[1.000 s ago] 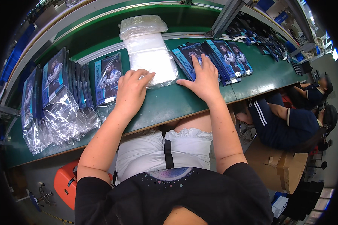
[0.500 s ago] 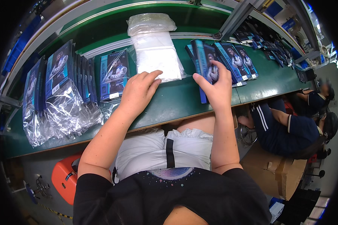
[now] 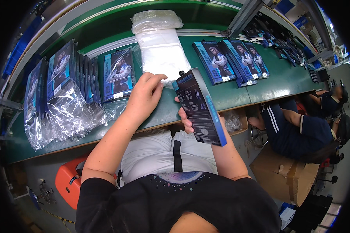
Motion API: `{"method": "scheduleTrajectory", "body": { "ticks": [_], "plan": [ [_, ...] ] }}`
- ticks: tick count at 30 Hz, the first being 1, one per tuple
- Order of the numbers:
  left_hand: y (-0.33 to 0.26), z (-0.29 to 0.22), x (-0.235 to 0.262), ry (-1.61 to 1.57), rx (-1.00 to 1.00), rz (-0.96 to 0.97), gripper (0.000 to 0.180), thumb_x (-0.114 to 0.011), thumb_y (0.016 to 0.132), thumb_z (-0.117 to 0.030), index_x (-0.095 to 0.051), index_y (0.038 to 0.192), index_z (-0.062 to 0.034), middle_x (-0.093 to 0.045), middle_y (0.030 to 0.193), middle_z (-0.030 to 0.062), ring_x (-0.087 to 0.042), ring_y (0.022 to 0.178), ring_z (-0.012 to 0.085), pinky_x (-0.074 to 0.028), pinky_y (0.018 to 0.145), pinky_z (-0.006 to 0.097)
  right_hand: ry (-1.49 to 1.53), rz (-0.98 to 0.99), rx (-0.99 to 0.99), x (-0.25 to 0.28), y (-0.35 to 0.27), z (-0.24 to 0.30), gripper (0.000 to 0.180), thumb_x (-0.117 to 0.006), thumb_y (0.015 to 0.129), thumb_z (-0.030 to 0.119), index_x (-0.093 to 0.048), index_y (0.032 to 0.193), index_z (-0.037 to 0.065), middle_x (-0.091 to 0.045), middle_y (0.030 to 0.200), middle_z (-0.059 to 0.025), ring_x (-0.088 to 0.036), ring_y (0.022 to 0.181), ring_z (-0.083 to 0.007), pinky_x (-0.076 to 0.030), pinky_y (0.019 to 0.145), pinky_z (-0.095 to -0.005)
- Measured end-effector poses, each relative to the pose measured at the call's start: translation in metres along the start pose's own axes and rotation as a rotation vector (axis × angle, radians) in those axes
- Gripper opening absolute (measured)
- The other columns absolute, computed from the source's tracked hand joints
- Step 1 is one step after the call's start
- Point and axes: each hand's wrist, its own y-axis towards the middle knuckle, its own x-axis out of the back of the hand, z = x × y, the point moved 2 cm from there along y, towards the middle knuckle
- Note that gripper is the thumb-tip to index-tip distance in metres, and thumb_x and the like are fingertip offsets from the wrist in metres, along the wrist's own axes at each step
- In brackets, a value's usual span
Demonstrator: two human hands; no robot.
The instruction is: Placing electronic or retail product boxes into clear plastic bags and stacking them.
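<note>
My right hand (image 3: pixel 186 118) grips a slim dark-blue box (image 3: pixel 196 105) in front of me. The box is tilted, showing a printed back face and one blue side. Its fingers wrap round the left edge; the rest of the hand is hidden behind it. My left hand (image 3: pixel 144 95) rests at the near end of a stack of clear plastic bags (image 3: pixel 161 50), thumb and forefinger apart, with no held thing visible. Just left of that hand, a box in a clear bag (image 3: pixel 118 75) lies flat on the green table (image 3: pixel 163 110).
Several bagged boxes (image 3: pixel 60 73) stand in rows at the left, their loose clear film (image 3: pixel 72 116) crumpled toward me. Unbagged boxes (image 3: pixel 216 62) lie at the right. Beyond them is a pile of dark packages (image 3: pixel 280 46). A cardboard carton (image 3: pixel 280 174) and a seated person (image 3: pixel 299 124) are at the right.
My right hand has lifted the box off the right-hand group and brought it nearer, turning its back face up. My left hand stays by the bags, its fingers slightly more bent.
</note>
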Motion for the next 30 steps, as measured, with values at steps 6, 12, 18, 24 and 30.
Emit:
{"method": "scheduleTrajectory", "body": {
  "ticks": [6,12,18,24,30],
  "plan": [
    [-0.004,-0.004,0.001,0.023,-0.076,-0.027,0.013,-0.060,0.086,-0.003,-0.065,0.098,-0.0027,-0.063,0.089,0.0128,-0.063,0.079,0.0304,-0.050,0.072,0.036,-0.174,-0.136,0.071,-0.004,-0.004,0.001,0.042,-0.049,0.098,0.029,-0.046,0.127,-0.001,-0.057,0.093,-0.0085,-0.060,0.077,-0.0141,-0.051,0.061,-0.0272],
    [-0.008,0.004,-0.001,-0.071,-0.072,0.001,0.019,-0.065,0.074,-0.001,-0.067,0.093,-0.0026,-0.063,0.089,0.0113,-0.063,0.082,0.0272,-0.050,0.074,0.032,-0.200,-0.079,0.040,-0.020,-0.002,0.000,0.063,-0.060,0.088,0.004,-0.028,0.141,-0.007,-0.058,0.123,-0.0165,-0.063,0.102,-0.0173,-0.050,0.090,-0.0284],
    [-0.007,0.019,-0.004,-0.101,-0.143,-0.031,0.024,-0.067,0.069,0.003,-0.066,0.093,-0.0007,-0.062,0.089,0.0098,-0.062,0.081,0.0214,-0.048,0.074,0.028,-0.283,-0.202,0.044,-0.018,0.007,0.015,0.074,-0.063,0.087,0.008,-0.020,0.144,-0.010,-0.058,0.121,-0.0184,-0.063,0.101,-0.0184,-0.051,0.087,-0.0284],
    [-0.008,0.017,-0.002,-0.610,0.535,-0.023,0.008,-0.064,0.085,-0.002,-0.065,0.094,-0.0010,-0.064,0.083,0.0031,-0.059,0.074,0.0078,-0.046,0.068,0.021,-0.355,-0.209,0.122,-0.019,-0.001,0.026,0.057,-0.060,0.088,0.004,-0.035,0.137,-0.011,-0.060,0.120,-0.0168,-0.064,0.099,-0.0162,-0.052,0.084,-0.0275],
    [-0.012,0.010,0.003,-0.670,0.525,-0.020,0.012,-0.063,0.087,-0.005,-0.064,0.098,-0.0001,-0.065,0.087,0.0041,-0.062,0.080,0.0101,-0.049,0.072,0.022,-0.414,-0.274,0.049,-0.016,-0.010,0.029,0.051,-0.061,0.087,0.004,-0.041,0.133,-0.010,-0.061,0.116,-0.0142,-0.063,0.096,-0.0146,-0.053,0.083,-0.0267]
  ]
}}
